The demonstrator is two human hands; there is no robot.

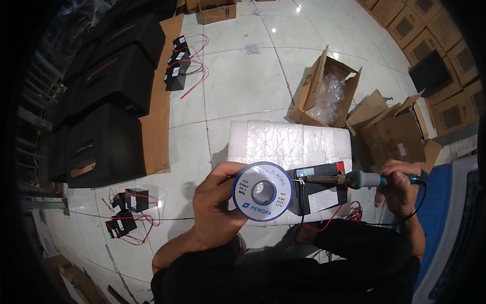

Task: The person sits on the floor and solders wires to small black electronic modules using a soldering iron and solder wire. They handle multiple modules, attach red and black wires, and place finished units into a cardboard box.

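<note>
**Tiled floor, soldering at frame centre**

Pale tiles are spreading behind a solder spool [263,191], gripped by the left hand [218,202], partly hiding a black battery [320,190]. Right hand [400,187] is wrapping the soldering iron [354,179]; its tip is hard to make out.

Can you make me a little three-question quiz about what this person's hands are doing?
1. True or false: the left hand holds a solder wire spool.
2. What does the right hand grip? A) soldering iron B) hammer C) scissors
3. What black thing lies on the white foam block, under the iron's tip?

Key: 1 true; 2 A; 3 the black battery.
</note>
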